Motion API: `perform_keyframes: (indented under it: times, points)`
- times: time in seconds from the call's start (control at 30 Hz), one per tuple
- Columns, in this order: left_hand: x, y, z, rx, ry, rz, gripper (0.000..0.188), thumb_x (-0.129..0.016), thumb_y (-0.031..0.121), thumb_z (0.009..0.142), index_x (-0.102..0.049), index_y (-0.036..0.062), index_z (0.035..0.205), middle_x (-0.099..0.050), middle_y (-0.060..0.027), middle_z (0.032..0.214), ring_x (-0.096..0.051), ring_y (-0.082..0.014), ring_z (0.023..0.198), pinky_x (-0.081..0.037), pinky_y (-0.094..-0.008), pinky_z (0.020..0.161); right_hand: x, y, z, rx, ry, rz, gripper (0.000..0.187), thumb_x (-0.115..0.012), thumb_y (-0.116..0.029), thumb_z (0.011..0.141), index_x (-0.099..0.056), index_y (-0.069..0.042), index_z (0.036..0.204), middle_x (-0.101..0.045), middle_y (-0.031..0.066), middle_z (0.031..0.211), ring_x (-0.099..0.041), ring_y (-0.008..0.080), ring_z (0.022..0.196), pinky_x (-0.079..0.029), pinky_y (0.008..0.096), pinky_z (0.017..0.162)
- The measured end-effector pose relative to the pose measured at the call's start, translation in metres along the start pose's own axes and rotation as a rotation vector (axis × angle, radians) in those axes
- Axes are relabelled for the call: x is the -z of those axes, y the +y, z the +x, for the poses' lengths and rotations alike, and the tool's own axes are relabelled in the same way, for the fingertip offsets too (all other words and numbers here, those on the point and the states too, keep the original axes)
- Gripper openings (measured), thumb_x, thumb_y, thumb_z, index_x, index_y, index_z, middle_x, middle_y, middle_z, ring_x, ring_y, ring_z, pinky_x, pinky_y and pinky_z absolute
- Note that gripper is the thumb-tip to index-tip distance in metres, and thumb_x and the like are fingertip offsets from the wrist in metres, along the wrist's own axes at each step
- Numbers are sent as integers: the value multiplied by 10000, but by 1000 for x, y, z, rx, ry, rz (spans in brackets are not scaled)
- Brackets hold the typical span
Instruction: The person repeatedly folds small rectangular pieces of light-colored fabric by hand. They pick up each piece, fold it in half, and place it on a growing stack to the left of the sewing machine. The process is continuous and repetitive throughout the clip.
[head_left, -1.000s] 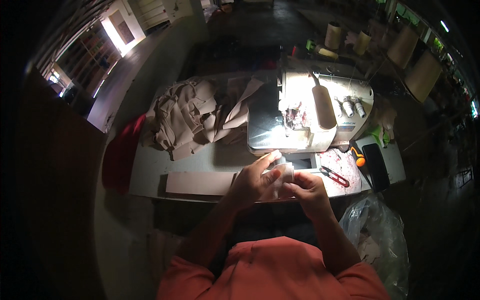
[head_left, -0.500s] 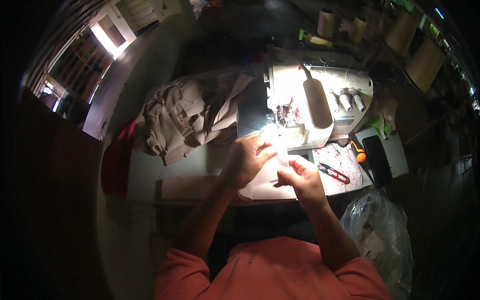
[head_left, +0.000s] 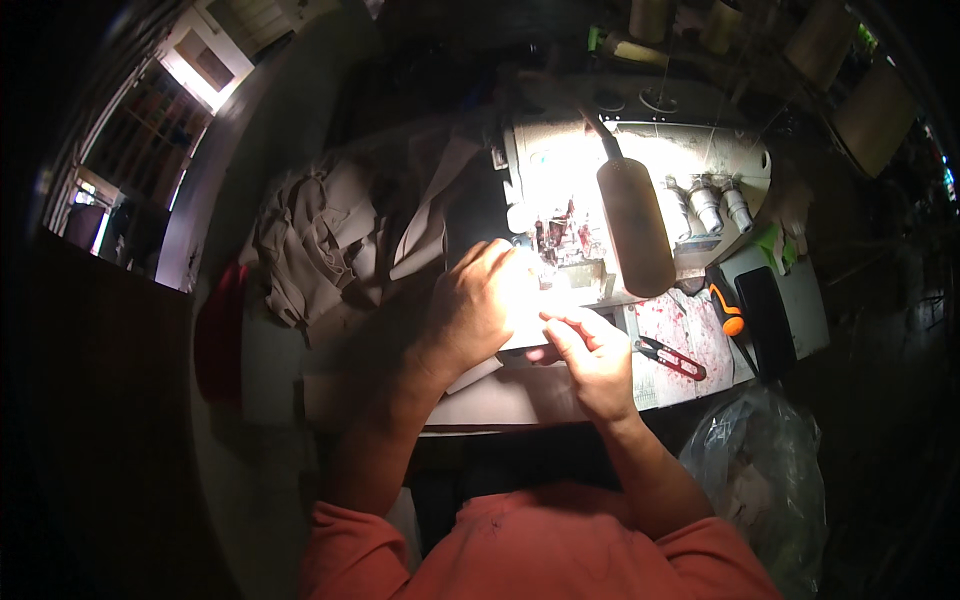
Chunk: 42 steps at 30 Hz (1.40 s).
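Observation:
A brightly lit sewing machine [head_left: 715,160] stands in front of me. My left hand [head_left: 480,305] is at the left of its needle area, back up, with curled fingers on a pale fabric piece [head_left: 525,336]. Glare washes out those fingertips and much of the cloth. To the right and slightly nearer, my right hand [head_left: 592,362] pinches the fabric's edge between thumb and fingers, just in front of the machine.
Beige fabric pieces [head_left: 320,235] lie heaped on the left. At right are red thread snips [head_left: 672,358], an orange-and-black tool [head_left: 733,325] and a dark phone [head_left: 765,325]. A clear plastic bag [head_left: 755,480] hangs by the table's front edge. Thread cones [head_left: 870,120] stand behind.
My left hand has turned its back upward beside the needle area. The right hand still pinches the fabric close to the machine. The whole view has shifted slightly.

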<state>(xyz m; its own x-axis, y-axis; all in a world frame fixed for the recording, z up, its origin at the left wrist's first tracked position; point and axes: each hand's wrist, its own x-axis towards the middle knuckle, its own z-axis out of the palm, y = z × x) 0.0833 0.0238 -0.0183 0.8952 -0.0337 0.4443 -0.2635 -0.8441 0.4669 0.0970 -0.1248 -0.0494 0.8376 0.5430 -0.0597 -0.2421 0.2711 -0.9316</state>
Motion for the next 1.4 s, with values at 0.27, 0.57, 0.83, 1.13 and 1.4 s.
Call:
perform_keyframes:
  times: [0.27,0.57,0.83,1.13,1.4]
  points:
    - [-9,10,-26,-95,128,46,139,-518,7,659,-532,-31,792,-537,-164,880,-527,-304,863,-418,-372,767,3,4,5,-6,-11,-91,210,-469,-34,828,-518,54,1012,-594,124,820,-584,152,664,-485,240,625]
    - [1,-55,37,378,-401,384,326,-467,292,786,-532,53,999,-569,-194,682,-565,-332,639,-441,-395,693,55,21,-33,60,130,-144,184,-424,-64,850,-494,51,975,-580,133,729,-575,159,618,-481,249,601]
    - [35,-80,9,335,418,-84,212,-412,127,845,-533,-1,964,-556,-172,678,-551,-264,660,-435,-322,607,82,50,-49,107,208,-163,175,-410,-61,852,-495,42,964,-557,91,689,-535,114,564,-445,211,543]
    - [-82,64,-91,209,-117,329,125,-544,185,740,-500,69,757,-481,-66,762,-456,-216,755,-345,-320,652,81,42,-54,77,198,-93,183,-414,-79,855,-484,45,970,-561,92,692,-533,111,549,-448,206,525]
    - [-72,43,-98,251,191,-539,68,-454,41,806,-442,3,752,-434,-89,695,-432,-179,619,-367,-268,576,49,9,-54,-105,-45,-389,122,-522,-92,800,-524,14,862,-555,67,767,-486,59,579,-397,178,512]
